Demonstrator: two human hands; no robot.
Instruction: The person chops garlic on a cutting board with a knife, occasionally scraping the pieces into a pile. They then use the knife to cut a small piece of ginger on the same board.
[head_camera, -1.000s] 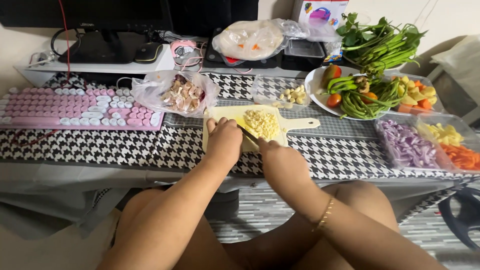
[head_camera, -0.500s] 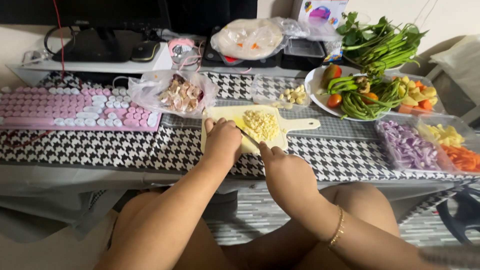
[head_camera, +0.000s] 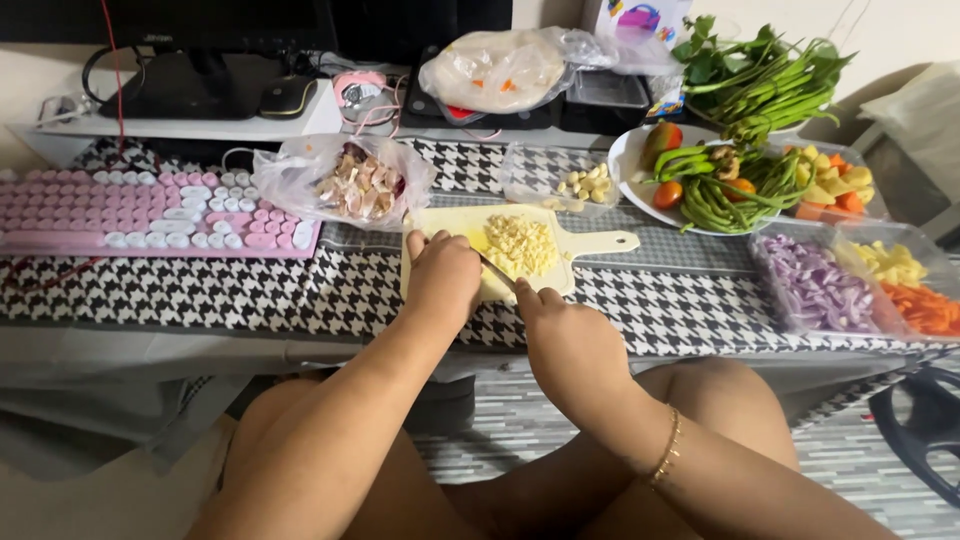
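1. Right hand (head_camera: 572, 345) is closed around the handle of a knife (head_camera: 497, 272); its dark blade runs up and to the left across the cutting board (head_camera: 590, 243), the tip just beside the left hand's fingers.
2. Left hand (head_camera: 443, 277) lies knuckles up on the near left part of the board with the fingers curled down. What is under them is hidden, so whether this grip holds a piece of food or only presses the board flat, I cannot tell.
3. The pale yellow board sits on the houndstooth-covered desk (head_camera: 250, 290), right in front of the person, with its handle pointing right.
4. A heap of chopped garlic (head_camera: 520, 246) lies on the far middle of the board, clear of the blade, which leaves the near edge free for cutting.
5. Peeled garlic cloves (head_camera: 586, 184) wait in a clear tray just behind the board, within easy reach.
6. A plastic bag of garlic skins (head_camera: 357, 186) lies open just left of the board's far corner, probably to catch the waste.
7. To the right, clear trays hold chopped purple onion (head_camera: 815, 287) and cut carrot and yellow pieces, with a plate of green beans (head_camera: 725, 205) behind.
8. A pink keyboard (head_camera: 150, 212) lies at the left, well apart from the food.
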